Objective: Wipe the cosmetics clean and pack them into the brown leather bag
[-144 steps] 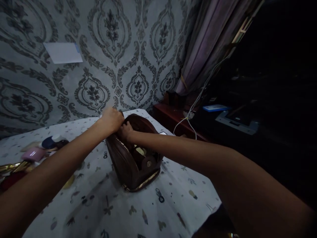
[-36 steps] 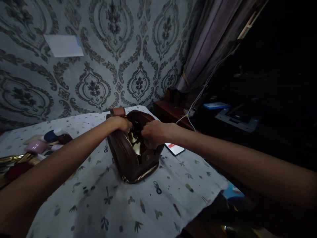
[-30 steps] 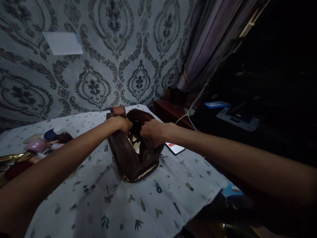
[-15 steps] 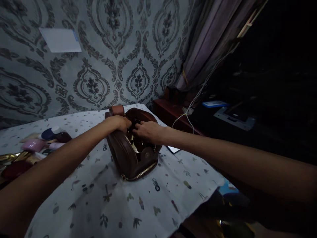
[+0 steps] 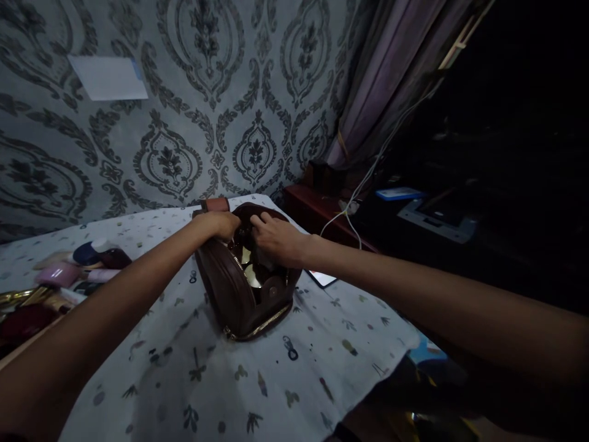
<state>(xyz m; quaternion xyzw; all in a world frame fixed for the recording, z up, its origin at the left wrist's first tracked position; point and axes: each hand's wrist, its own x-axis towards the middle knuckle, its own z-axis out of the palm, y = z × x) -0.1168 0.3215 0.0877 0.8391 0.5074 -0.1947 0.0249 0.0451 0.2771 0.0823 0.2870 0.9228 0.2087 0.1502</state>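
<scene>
A brown leather handbag stands unzipped on the cloth, its mouth facing up and toward me. Over its left rim, by the tan strap, my left hand is closed, with its fingertips hidden inside the opening. My right hand reaches in from the right side; its fingers are curled in the mouth, and what they hold, if anything, is out of sight. Between the hands, shiny gold-coloured pieces show in the bag. A gold zip runs along the near lower edge.
Cosmetics lie at the left, among them a pink jar and a dark bottle. A phone-like flat object lies right of the bag. White cables hang over a dark red surface. Patterned wallpaper rises behind.
My right hand has lifted slightly and drawn back from the inside of the bag, so more of the gold-coloured pieces shows. My left hand has shifted slightly left. The bag stays in place.
</scene>
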